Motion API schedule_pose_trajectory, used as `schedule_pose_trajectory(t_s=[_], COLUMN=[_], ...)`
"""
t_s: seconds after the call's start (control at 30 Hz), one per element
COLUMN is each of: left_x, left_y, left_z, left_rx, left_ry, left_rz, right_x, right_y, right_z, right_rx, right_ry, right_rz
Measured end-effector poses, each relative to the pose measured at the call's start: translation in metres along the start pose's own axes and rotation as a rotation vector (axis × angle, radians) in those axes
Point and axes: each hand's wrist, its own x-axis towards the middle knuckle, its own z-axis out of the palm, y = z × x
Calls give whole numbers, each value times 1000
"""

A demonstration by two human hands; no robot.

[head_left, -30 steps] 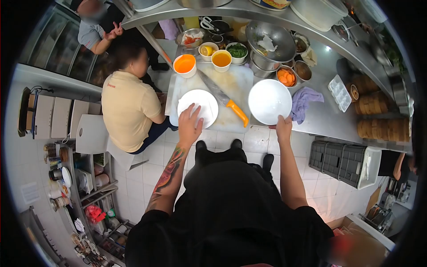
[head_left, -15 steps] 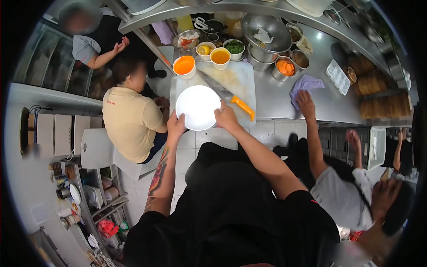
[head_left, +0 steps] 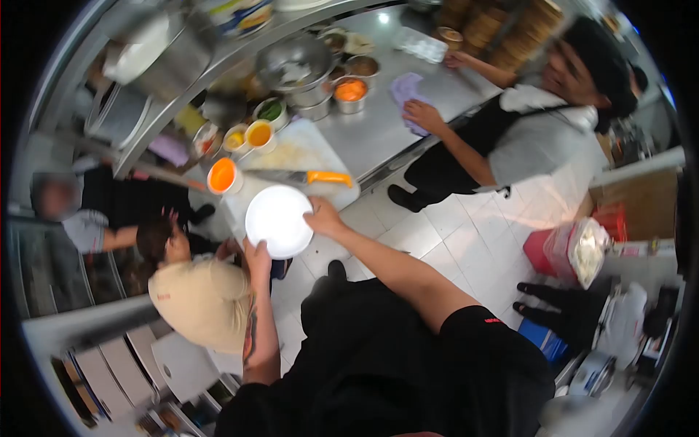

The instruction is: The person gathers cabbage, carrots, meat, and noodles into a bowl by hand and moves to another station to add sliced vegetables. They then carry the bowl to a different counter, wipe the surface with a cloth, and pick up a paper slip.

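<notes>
My left hand (head_left: pixel 258 262) grips the near left rim of a round white bowl (head_left: pixel 279 218). On the right rim my right hand (head_left: pixel 325 218) is closed, thumb toward the inside. The bowl appears bare within and is held in front of the cutting board's near edge. Just beyond it, a knife with an orange handle (head_left: pixel 329 178) lies across the white cutting board (head_left: pixel 314 148). A tub of orange liquid (head_left: pixel 223 175) stands at the board's left corner, with a tub of yellow-orange sauce (head_left: pixel 258 135) behind it.
A steel counter (head_left: pixel 378 138) bears a metal mixing bowl (head_left: pixel 295 62), a pot of carrot slices (head_left: pixel 350 91) and a purple cloth (head_left: pixel 409 98). A co-worker at right has a hand (head_left: pixel 424 115) on the cloth. A person in a beige shirt (head_left: pixel 204 298) sits at left, close to my left arm.
My view has turned right, so the counter appears tilted and shifted left. Both hands still hold the bowl. The co-worker at right now shows more fully, one hand by the clear tray.
</notes>
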Motion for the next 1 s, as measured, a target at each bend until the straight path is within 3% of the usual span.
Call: schedule_pose_trajectory(t_s=[0.07, 0.17, 0.27, 0.4, 0.47, 0.7, 0.83, 0.9, 1.0], left_x=[-39, -91, -145, -220, -259, -328, -326, -328, -335], left_y=[53, 61, 76, 82, 92, 174, 211, 245, 268], left_z=[1, 31, 99, 227, 288, 464, 593, 671, 820], left_rx=[74, 178, 232, 95, 28, -52, -74, 123, 122], left_ry=[-62, -216, -414, -588, -653, -913, -997, -1002, -1214], left_rz=[82, 269, 223, 167, 61, 9, 146, 456, 578], right_x=[-43, -123, -191, -279, -321, -394, -390, -383, -401], right_y=[4, 7, 59, 114, 130, 188, 261, 316, 346], right_z=[-25, -94, -160, -273, -334, -509, -594, -642, -740], right_rx=[143, 270, 234, 295, 175, 295, 386, 330, 423], right_ry=[34, -11, 1, 174, 218, 440, 549, 715, 918], right_rz=[-32, 201, 350, 485, 549, 563, 535, 444, 552])
